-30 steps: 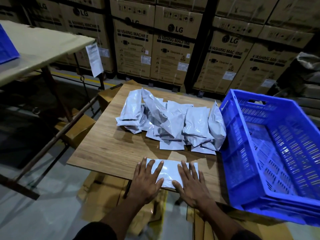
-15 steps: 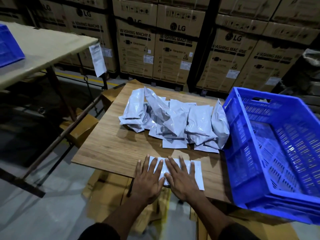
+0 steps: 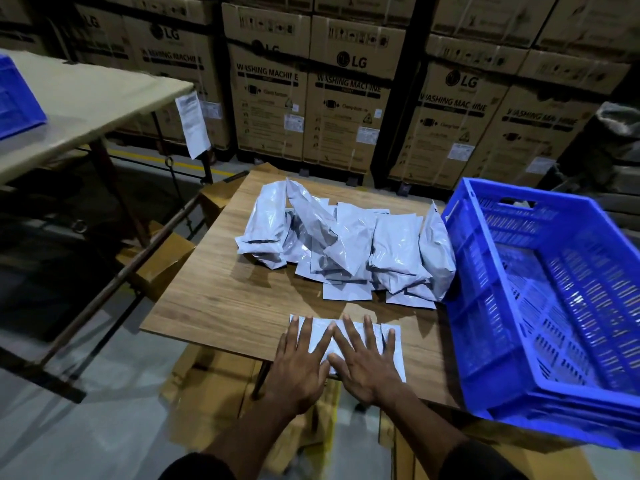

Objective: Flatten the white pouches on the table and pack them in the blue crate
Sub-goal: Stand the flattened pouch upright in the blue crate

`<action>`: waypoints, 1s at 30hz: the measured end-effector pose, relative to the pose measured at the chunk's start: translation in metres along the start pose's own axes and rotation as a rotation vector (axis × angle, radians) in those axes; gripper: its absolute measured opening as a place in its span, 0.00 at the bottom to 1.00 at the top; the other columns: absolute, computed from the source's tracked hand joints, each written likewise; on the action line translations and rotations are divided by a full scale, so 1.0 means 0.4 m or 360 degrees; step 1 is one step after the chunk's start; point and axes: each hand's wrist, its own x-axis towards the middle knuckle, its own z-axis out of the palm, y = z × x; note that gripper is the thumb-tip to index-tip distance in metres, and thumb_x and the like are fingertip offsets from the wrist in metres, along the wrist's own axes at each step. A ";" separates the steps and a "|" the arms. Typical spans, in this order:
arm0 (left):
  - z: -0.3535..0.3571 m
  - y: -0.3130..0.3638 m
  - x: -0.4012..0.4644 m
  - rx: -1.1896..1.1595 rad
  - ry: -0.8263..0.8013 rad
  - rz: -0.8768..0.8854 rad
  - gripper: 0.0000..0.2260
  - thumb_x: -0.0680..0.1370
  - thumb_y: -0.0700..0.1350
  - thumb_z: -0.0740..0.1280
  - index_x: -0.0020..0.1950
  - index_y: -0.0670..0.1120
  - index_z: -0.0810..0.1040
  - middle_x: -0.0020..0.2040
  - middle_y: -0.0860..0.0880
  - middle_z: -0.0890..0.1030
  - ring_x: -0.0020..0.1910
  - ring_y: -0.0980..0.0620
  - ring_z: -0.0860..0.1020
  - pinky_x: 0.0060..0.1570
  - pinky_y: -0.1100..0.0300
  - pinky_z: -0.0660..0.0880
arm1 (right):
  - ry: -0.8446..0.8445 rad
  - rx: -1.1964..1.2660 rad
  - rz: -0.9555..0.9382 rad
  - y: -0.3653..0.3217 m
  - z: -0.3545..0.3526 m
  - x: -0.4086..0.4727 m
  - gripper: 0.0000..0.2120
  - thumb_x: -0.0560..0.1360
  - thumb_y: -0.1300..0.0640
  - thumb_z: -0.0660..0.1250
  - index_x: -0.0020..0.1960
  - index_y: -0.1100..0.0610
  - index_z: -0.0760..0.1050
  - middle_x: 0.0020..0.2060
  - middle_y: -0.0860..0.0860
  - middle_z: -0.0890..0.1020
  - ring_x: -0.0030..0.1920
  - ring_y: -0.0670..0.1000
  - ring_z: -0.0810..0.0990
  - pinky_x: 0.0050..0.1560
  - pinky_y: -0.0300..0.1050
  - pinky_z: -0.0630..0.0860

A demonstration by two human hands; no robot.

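Observation:
One white pouch (image 3: 393, 344) lies flat at the near edge of the wooden table (image 3: 221, 292). My left hand (image 3: 299, 365) and my right hand (image 3: 365, 363) both rest palm down on it, fingers spread, side by side and touching. Only the pouch's edges and right end show around them. A heap of several puffy white pouches (image 3: 349, 247) sits further back on the table. The blue crate (image 3: 540, 306) stands at the table's right, tilted, and looks empty inside.
Stacked cardboard washing-machine boxes (image 3: 311, 98) form a wall behind the table. A beige table (image 3: 86, 102) with a second blue crate (image 3: 15, 98) stands at the left. Cardboard boxes (image 3: 162, 261) lie on the floor under and beside the wooden table.
My hands have slid together over the pouch, from spread toward its ends to pressed side by side at its middle. The pouch's right end is now uncovered.

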 end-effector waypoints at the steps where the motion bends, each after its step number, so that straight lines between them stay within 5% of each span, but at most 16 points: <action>1: 0.000 -0.003 -0.002 0.0010 0.0005 0.0008 0.27 0.83 0.57 0.56 0.82 0.52 0.59 0.80 0.38 0.62 0.79 0.31 0.57 0.71 0.38 0.65 | 0.0000 0.0007 0.0027 0.017 0.004 -0.013 0.31 0.77 0.31 0.32 0.77 0.38 0.30 0.75 0.40 0.27 0.75 0.56 0.24 0.70 0.71 0.29; 8: 0.000 0.000 0.001 0.0055 -0.0053 -0.0014 0.27 0.82 0.59 0.58 0.81 0.55 0.62 0.79 0.41 0.64 0.76 0.29 0.61 0.69 0.34 0.67 | -0.0023 -0.0044 0.0116 0.103 0.024 -0.064 0.33 0.78 0.28 0.36 0.77 0.37 0.30 0.75 0.40 0.26 0.77 0.56 0.27 0.74 0.69 0.36; 12: -0.015 -0.001 0.003 0.0077 -0.0076 -0.0034 0.26 0.81 0.59 0.58 0.80 0.56 0.64 0.78 0.43 0.66 0.74 0.30 0.64 0.68 0.33 0.65 | -0.0019 -0.0084 0.0091 0.079 0.013 -0.056 0.36 0.78 0.27 0.38 0.78 0.41 0.29 0.75 0.43 0.26 0.75 0.56 0.24 0.69 0.69 0.29; 19: -0.012 -0.004 0.005 0.0018 -0.0151 -0.0077 0.27 0.81 0.62 0.56 0.79 0.58 0.66 0.76 0.45 0.70 0.74 0.32 0.66 0.69 0.32 0.64 | 0.0012 -0.0052 -0.0093 0.046 -0.005 -0.042 0.37 0.78 0.27 0.42 0.81 0.43 0.38 0.79 0.40 0.36 0.78 0.53 0.30 0.71 0.68 0.30; 22: -0.017 -0.007 0.018 0.0013 -0.0204 -0.0081 0.27 0.80 0.63 0.56 0.80 0.60 0.63 0.76 0.47 0.70 0.75 0.34 0.66 0.70 0.34 0.59 | 0.0008 -0.0165 -0.0234 0.056 -0.032 -0.046 0.36 0.80 0.30 0.50 0.80 0.50 0.56 0.79 0.50 0.60 0.79 0.61 0.55 0.71 0.68 0.48; 24: -0.018 -0.013 0.030 0.0044 -0.0224 -0.0059 0.27 0.81 0.64 0.54 0.81 0.62 0.59 0.77 0.48 0.68 0.76 0.35 0.64 0.71 0.34 0.56 | 0.0035 -0.0167 -0.0304 0.063 -0.028 -0.047 0.33 0.81 0.33 0.53 0.78 0.52 0.60 0.77 0.52 0.65 0.77 0.61 0.62 0.71 0.66 0.63; 26: -0.018 -0.023 0.039 0.0065 -0.0278 -0.0058 0.27 0.82 0.66 0.50 0.81 0.63 0.55 0.79 0.49 0.65 0.78 0.35 0.61 0.73 0.33 0.54 | -0.0005 -0.0073 -0.0316 0.057 -0.039 -0.052 0.30 0.82 0.38 0.52 0.78 0.52 0.58 0.78 0.53 0.61 0.78 0.61 0.59 0.70 0.64 0.67; 30: -0.037 -0.034 0.050 0.0014 -0.0367 -0.0088 0.30 0.78 0.71 0.35 0.81 0.67 0.46 0.83 0.51 0.54 0.81 0.38 0.49 0.75 0.32 0.44 | -0.0053 -0.0225 -0.0441 0.040 -0.054 -0.060 0.34 0.76 0.50 0.53 0.80 0.50 0.46 0.81 0.52 0.45 0.80 0.62 0.46 0.73 0.65 0.58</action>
